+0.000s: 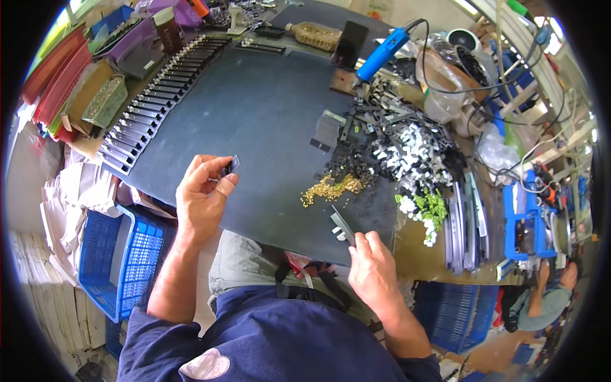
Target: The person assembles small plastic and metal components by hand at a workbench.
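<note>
Over the left part of the dark work mat [254, 108], my left hand [202, 197] is raised, pinching a small dark plastic piece [232, 166] between thumb and fingers. My right hand [372, 267], at the mat's front edge, grips one end of a grey strip [342, 223]. Small white bits sit along the strip's lower side. Just beyond it lies a scatter of small brass-coloured parts [331, 188]. Behind these are a small dark box-shaped piece [328, 132], a heap of black parts [382, 118] and a heap of white parts [417, 156].
Along the mat's left edge runs a row of dark strip assemblies [153, 99]. A blue electric screwdriver [384, 54] hangs on its cord at the far right. Green clips [431, 209] and long metal strips [468, 223] lie right. Blue crates [127, 261] stand below; another person's arm [540, 290] shows right.
</note>
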`<state>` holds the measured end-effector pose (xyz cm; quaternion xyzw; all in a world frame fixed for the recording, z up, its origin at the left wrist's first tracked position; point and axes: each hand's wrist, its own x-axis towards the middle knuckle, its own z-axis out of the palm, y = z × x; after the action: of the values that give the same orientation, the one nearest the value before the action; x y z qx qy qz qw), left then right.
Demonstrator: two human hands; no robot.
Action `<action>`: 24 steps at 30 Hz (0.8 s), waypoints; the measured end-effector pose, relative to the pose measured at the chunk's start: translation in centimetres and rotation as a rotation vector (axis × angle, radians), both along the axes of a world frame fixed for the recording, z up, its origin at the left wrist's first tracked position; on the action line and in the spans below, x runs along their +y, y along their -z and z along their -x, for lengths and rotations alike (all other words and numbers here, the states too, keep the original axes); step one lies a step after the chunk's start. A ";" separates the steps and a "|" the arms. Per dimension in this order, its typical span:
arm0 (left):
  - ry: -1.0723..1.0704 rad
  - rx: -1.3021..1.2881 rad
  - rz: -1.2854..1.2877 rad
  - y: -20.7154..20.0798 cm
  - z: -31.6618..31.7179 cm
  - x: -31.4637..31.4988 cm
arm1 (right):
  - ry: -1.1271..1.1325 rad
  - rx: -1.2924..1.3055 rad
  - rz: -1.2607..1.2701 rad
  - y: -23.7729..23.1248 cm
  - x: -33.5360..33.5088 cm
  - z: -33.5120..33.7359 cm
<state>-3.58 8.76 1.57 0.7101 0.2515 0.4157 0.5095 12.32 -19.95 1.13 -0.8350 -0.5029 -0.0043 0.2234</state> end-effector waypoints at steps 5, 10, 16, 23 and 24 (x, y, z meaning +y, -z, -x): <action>-0.043 0.077 -0.190 -3.5 2.1 0.8 | -0.646 0.364 -0.086 2.4 4.5 6.1; -0.123 -0.026 -0.236 -9.1 8.2 1.0 | -0.693 0.630 -0.336 -0.4 8.9 6.9; 0.078 0.272 -0.386 -7.9 7.3 -2.9 | -0.257 0.778 -0.234 -1.5 2.6 1.5; 0.623 0.302 -0.292 -2.9 -0.2 -6.0 | -0.188 0.123 -0.066 -2.8 -1.5 -0.9; 0.662 0.311 -0.328 -2.3 -1.1 -6.0 | -0.167 0.126 -0.064 -2.6 -1.7 -1.3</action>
<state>-2.52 2.72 3.90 0.8793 0.0138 0.1512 0.4515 13.61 -21.63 3.72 -0.7812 -0.5552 0.0507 0.2809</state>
